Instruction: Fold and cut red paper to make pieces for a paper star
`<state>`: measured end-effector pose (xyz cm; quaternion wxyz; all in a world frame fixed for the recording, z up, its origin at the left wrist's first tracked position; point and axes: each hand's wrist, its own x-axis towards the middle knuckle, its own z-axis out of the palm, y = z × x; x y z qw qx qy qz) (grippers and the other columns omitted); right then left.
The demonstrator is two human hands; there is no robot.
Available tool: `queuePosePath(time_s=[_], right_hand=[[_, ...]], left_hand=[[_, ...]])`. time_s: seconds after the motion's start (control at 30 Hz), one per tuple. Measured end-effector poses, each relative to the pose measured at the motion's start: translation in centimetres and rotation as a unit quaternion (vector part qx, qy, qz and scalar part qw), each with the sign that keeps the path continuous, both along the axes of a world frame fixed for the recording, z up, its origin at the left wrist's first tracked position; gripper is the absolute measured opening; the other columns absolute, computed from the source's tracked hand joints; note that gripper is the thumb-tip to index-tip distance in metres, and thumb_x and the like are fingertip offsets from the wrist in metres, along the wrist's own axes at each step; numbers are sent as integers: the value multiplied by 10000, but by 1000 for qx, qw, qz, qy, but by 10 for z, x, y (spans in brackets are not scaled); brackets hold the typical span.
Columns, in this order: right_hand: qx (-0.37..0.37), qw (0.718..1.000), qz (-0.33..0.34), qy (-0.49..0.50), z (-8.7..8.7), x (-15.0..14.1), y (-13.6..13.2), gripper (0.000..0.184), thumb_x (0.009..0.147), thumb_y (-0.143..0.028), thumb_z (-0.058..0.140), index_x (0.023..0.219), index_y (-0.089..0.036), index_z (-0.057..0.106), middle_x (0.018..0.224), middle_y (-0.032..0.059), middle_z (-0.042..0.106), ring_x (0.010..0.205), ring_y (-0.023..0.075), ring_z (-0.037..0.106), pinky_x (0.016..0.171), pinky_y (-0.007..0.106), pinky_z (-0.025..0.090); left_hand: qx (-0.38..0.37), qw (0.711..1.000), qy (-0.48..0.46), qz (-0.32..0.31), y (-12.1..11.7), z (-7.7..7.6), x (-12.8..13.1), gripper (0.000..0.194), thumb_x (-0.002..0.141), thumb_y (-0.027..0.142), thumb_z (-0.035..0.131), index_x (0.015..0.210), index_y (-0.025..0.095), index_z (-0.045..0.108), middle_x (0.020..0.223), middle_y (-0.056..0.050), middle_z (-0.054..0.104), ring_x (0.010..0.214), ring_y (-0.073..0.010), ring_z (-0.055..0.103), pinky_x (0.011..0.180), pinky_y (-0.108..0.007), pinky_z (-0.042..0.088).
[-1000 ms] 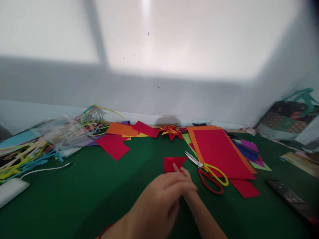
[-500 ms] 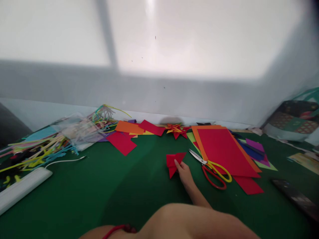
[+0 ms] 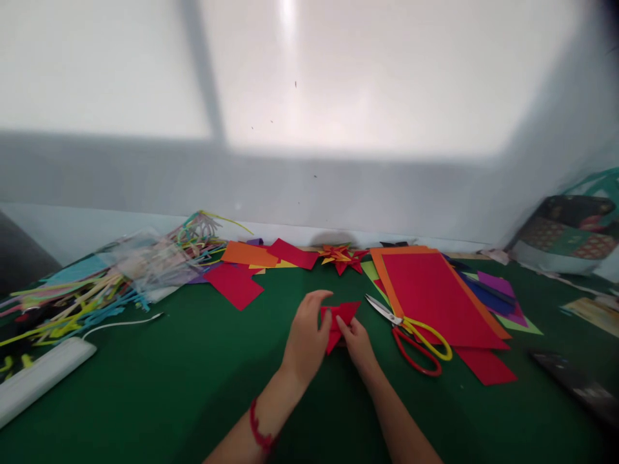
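Observation:
A folded piece of red paper (image 3: 347, 312) with pointed corners is held just above the green table. My right hand (image 3: 356, 341) pinches it, thumb on top of the folds. At its left edge is my left hand (image 3: 307, 332), a red bracelet on the wrist. Its fingers are curved and apart from the thumb, which overlaps the paper's edge; whether it presses on the paper I cannot tell. To the right of my hands lie scissors (image 3: 397, 320) with red and yellow handles, blades slightly apart, partly on a stack of red and orange paper (image 3: 435, 293).
Folded paper stars (image 3: 342, 256) sit at the back by the white wall. Loose red sheets (image 3: 235, 287) and an orange piece (image 3: 249, 254) lie left of them. Pipe cleaners (image 3: 101, 290) and a white glue gun-like bar with a cord (image 3: 48, 367) are far left. A dark phone-like object (image 3: 575, 383) lies right.
My left hand has come up from the bottom edge to the folded red paper. My right hand keeps its pinch on the paper in nearly the same place.

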<state>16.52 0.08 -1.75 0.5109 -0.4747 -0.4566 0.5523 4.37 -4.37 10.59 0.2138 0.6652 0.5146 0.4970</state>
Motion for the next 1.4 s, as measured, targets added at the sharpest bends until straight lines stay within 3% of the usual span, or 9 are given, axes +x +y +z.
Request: queuePosePath(time_s=[0.1, 0.17, 0.27, 0.53, 0.73, 0.93, 1.07, 1.27, 1.4], right_hand=[[-3, 999, 29, 24, 0, -1, -1, 398, 697, -467, 567, 957, -170, 513, 579, -5, 628, 472, 168, 580, 437, 266, 469], [-2, 999, 40, 27, 1, -2, 0, 370, 711, -441, 570, 952, -168, 503, 489, -31, 588, 388, 141, 534, 373, 232, 432], [7, 999, 43, 14, 4, -3, 0, 329, 724, -422, 568, 919, -164, 504, 422, -48, 547, 324, 114, 482, 320, 196, 377], [24, 997, 76, -1, 20, -1, -8, 255, 750, -431, 532, 795, -180, 526, 486, -42, 552, 375, 106, 496, 357, 200, 387], [37, 997, 70, -12, 31, 5, -9, 299, 739, -470, 515, 845, -193, 557, 616, -11, 597, 526, 153, 565, 428, 238, 440], [65, 995, 43, -60, 33, 5, -12, 268, 726, -404, 560, 808, -156, 621, 717, 20, 641, 620, 170, 571, 519, 246, 444], [79, 992, 69, -64, 37, 5, -13, 244, 729, -366, 570, 846, -159, 625, 801, 35, 649, 764, 199, 576, 655, 272, 454], [80, 995, 32, -48, 43, 9, -12, 212, 699, -362, 605, 813, -186, 576, 739, 16, 609, 638, 161, 540, 502, 228, 431], [69, 997, 34, -1, 45, 11, -13, 199, 683, -362, 625, 762, -186, 576, 774, 15, 611, 682, 159, 548, 583, 241, 442]], left_hand=[[-84, 994, -40, 51, 22, -64, -13, 276, 786, 269, 464, 1036, 172, 527, 1021, -85, 573, 966, -214, 528, 838, -360, 407], [-158, 982, -103, -10, 27, -98, -20, 269, 794, 328, 454, 981, 157, 544, 895, -75, 614, 840, -197, 580, 754, -324, 449], [-210, 952, -194, -113, 30, -117, -21, 261, 794, 371, 448, 843, 141, 561, 776, -53, 619, 700, -174, 595, 630, -280, 469], [-235, 915, -291, -152, 29, -105, -24, 288, 697, 294, 598, 918, 113, 565, 835, -78, 639, 740, -185, 598, 634, -280, 471], [-218, 931, -283, -78, 25, -102, -27, 247, 704, 314, 588, 858, 121, 569, 728, -46, 626, 599, -140, 570, 533, -237, 451], [-229, 923, -275, -144, 18, -94, -22, 189, 696, 298, 601, 795, 138, 585, 653, -2, 591, 571, -121, 548, 531, -224, 453], [-236, 922, -273, -142, 17, -90, -21, 247, 746, 357, 529, 811, 132, 609, 688, -21, 607, 594, -134, 554, 543, -240, 460], [-225, 929, -271, -110, 18, -93, -23, 237, 719, 340, 567, 800, 121, 609, 634, -15, 600, 547, -126, 539, 510, -225, 433], [-210, 932, -275, -102, 17, -88, -23, 228, 722, 344, 564, 786, 127, 595, 680, -22, 603, 615, -141, 555, 552, -231, 438]])
